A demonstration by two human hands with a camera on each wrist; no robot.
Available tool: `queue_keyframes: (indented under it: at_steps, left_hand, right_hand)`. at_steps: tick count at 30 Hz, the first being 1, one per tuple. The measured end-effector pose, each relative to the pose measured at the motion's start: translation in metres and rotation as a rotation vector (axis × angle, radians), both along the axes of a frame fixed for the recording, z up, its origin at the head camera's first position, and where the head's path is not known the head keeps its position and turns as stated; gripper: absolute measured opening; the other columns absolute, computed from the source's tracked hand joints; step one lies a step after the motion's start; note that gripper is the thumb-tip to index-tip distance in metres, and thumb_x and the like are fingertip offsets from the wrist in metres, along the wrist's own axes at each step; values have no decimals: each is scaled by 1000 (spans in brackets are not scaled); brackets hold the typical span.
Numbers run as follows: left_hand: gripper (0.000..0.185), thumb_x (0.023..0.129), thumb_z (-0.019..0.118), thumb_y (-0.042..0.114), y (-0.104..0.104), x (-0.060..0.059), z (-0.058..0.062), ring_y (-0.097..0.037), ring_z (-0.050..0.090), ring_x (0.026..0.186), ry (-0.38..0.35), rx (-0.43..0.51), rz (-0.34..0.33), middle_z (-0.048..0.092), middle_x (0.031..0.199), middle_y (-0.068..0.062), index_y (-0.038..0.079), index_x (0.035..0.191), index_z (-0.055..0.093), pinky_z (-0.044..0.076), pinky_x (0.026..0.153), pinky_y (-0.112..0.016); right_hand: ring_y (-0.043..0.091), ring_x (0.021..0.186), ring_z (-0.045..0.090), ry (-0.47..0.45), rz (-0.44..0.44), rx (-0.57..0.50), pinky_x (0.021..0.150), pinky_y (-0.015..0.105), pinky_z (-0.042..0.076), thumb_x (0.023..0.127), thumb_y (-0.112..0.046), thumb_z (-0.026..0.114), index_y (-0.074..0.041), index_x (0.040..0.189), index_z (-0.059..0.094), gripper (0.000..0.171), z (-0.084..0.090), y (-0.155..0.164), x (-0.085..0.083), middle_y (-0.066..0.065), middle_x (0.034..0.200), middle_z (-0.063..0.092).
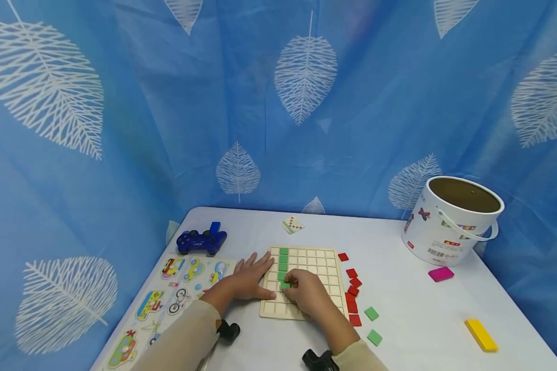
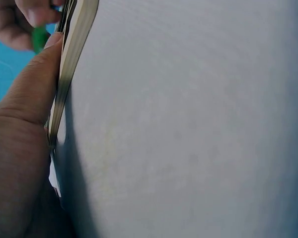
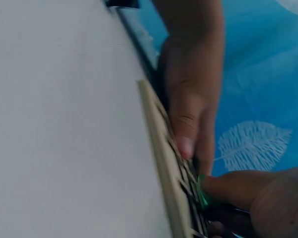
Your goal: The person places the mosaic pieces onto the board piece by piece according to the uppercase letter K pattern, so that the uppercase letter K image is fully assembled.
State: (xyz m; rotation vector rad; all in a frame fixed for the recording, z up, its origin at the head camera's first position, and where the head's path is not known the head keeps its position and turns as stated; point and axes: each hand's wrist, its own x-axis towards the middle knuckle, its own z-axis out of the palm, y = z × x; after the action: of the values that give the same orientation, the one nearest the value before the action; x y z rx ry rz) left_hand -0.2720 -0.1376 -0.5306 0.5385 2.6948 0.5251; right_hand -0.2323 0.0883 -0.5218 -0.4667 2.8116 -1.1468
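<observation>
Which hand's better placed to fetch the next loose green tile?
Right hand, probably: nearer the loose green tiles, though pinching another green tile. Left hand rests on the board, farther away.

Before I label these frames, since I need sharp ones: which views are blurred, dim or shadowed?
Head: bright, the grid board showing clear lines; left wrist: the green tile blurred, a dark shadow on the white table beside the board; right wrist: dimmer than the head view, the left hand shaded.
</observation>
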Motion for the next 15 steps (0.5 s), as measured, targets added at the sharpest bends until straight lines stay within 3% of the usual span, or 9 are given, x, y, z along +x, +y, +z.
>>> queue_keyframes:
  at_steps: [4, 8, 15]
  left_hand:
    - [110, 84, 73, 72, 1, 0, 3, -36, -2, 164, -4, -4, 8, 7, 178, 4, 24, 169, 23, 1, 128, -66]
    - [109, 84, 74, 71, 0, 0, 4, -37, -1, 164, -9, -2, 8, 8, 178, 3, 24, 169, 23, 0, 127, -67]
    - [113, 83, 76, 71, 0, -1, -3, -36, -5, 164, -4, 43, 8, 6, 178, 4, 24, 169, 22, -5, 127, -66]
  right_hand:
    - [11, 83, 55, 75, 4, 80, 72, 30, 49, 88, -13, 82, -17, 94, 78, 8, -5, -14, -2, -4, 95, 66]
    - [10, 82, 52, 113, 10, 86, 72, 28, 48, 87, -13, 83, -18, 94, 79, 9, -11, -16, -1, -4, 92, 61]
    - [10, 82, 55, 79, 6, 81, 72, 29, 49, 91, -11, 79, -16, 100, 81, 11, -9, -14, 0, -6, 91, 65]
